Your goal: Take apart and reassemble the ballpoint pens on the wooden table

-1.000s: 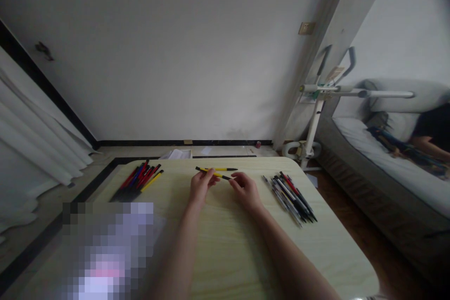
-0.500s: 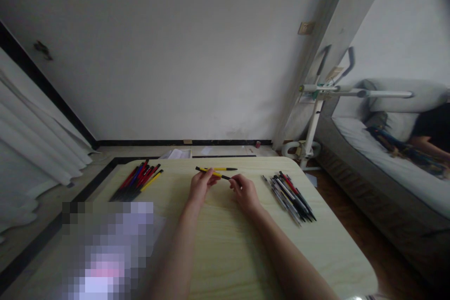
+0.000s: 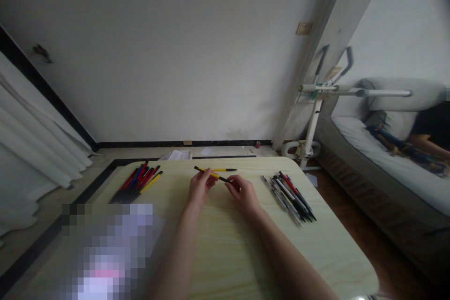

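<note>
A yellow pen with black ends slants across the space between my hands above the table. My left hand is closed round its upper part, with the black end poking out to the left. At the other black end, my right hand pinches the tip between thumb and fingers; the exact contact is small and partly hidden. Just beyond the hands a second yellow pen lies on the table, its dark tip to the right.
On the left lies a bundle of red, blue and yellow pens. Several clear, white, black and red pens lie at right. A blurred, pixelated patch covers the near left. Past the table stand white exercise equipment and a sofa with a person.
The held pen tilts slightly more, its right end a little lower. My right thumb and fingers have shifted slightly left and spread a bit at the tip. The pen bundles stay put.
</note>
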`<state>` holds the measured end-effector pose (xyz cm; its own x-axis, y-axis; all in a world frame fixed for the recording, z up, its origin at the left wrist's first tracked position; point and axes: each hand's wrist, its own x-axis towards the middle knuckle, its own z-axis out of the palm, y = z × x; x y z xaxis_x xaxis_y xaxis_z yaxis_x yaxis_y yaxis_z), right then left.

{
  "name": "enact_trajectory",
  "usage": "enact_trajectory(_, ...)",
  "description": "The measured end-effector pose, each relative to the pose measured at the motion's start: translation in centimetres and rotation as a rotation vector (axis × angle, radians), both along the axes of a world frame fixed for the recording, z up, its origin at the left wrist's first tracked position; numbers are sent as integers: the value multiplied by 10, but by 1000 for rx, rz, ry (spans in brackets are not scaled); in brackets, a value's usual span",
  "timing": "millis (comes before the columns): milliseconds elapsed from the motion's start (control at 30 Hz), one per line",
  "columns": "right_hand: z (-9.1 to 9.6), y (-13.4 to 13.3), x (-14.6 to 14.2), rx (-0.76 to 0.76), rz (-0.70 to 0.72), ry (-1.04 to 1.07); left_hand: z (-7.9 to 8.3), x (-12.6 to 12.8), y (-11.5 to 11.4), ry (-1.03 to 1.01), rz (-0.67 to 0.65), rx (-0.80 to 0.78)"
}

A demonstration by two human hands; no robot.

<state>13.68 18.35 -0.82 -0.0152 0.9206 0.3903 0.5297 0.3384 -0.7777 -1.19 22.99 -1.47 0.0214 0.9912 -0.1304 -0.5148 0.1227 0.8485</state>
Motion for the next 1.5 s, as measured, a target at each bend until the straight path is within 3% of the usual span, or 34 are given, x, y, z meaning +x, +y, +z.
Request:
enact_trajectory(267, 3, -1, 1, 23, -62, -183, -6, 4, 0, 132, 27, 44)
enact_trajectory(433, 3, -2, 2, 34, -21, -238, -1, 5, -1, 134, 14, 62)
enact_trajectory(633, 0, -2, -1, -110, 46, -50, 12, 3, -7, 32, -96, 105)
enact_trajectory(767, -1, -1, -3, -222, 110, 83, 11, 1, -7, -36, -114, 107)
enact_trajectory(967, 1, -3, -1, -106, 56, -89, 2, -1, -1, 11, 24, 17)
enact_trajectory(1200, 7, -5, 1, 17, 38, -229, -1, 3, -1, 95, 60, 18)
enact_trajectory(1500, 5, -6, 0, -54, 90, -182, 4, 6, -3, 134, 24, 101)
